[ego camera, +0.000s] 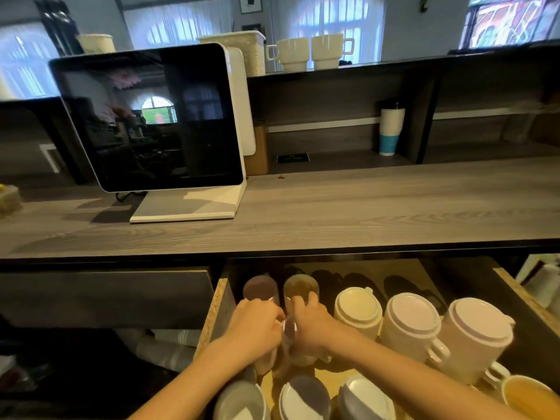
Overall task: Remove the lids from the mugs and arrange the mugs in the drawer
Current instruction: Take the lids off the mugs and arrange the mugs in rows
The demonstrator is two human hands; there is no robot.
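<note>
The open drawer under the counter holds several mugs. Both my hands are inside it at the left. My left hand is closed on a clear glass mug, and my right hand grips a second glass mug. Between the hands a small clear piece shows; I cannot tell what it is. Two more glass mugs stand behind. To the right, three white mugs have flat ringed white tops. Grey-topped mugs fill the front row.
A grey wood counter runs above the drawer, carrying a white-framed screen. On the top shelf stand two white mugs; a white and blue tumbler stands in a cubby. An open cream mug is at the drawer's front right. Stacked paper cups lie lower left.
</note>
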